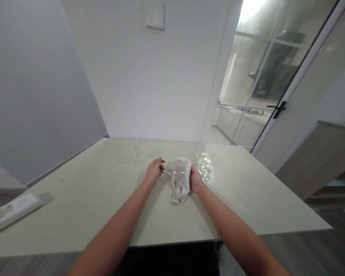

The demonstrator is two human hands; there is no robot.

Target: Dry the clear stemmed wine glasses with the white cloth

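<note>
Clear stemmed glass (177, 173) held sideways, white fabric cloth (181, 193) about its bowl, centre of frame.
Its stem end is clamped by the left hand's (154, 170) fingers; the cloth is gripped against the bowl by the right hand (196, 181), fingers partly hidden.

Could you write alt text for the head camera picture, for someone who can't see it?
A person's left hand holds a clear stemmed glass tilted on its side, at the stem end, while the right hand holds a white cloth against its bowl. On the pale table, another glass stands back left; more glasses cluster right.
</note>
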